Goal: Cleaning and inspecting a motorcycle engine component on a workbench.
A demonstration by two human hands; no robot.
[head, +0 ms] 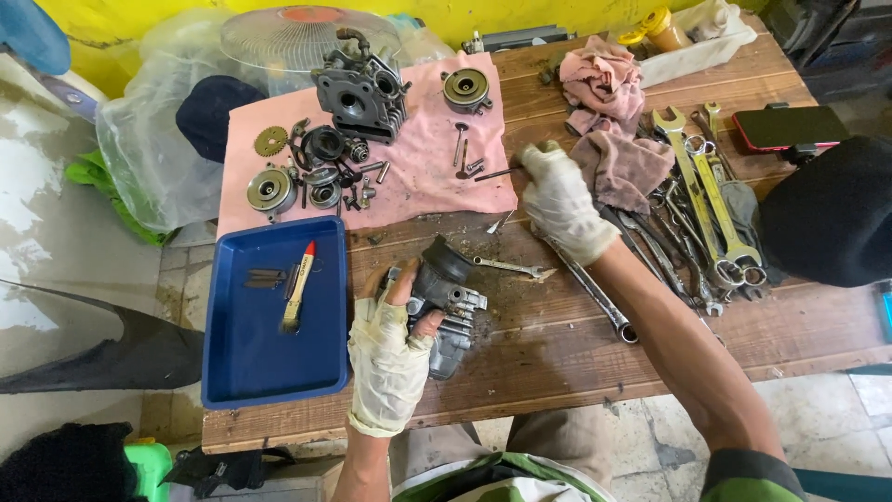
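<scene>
My left hand, in a torn pale glove, grips a grey engine part with a black rubber intake boot near the front of the wooden table. My right hand, also gloved, reaches out to the edge of a pink cloth and pinches a thin dark tool by its end. A small open-end wrench lies on the table between the two hands.
On the pink cloth lie a cylinder head, gears, valves and small parts. A blue tray at left holds a yellow-and-red tube. Several wrenches and rags lie at right, with a red phone.
</scene>
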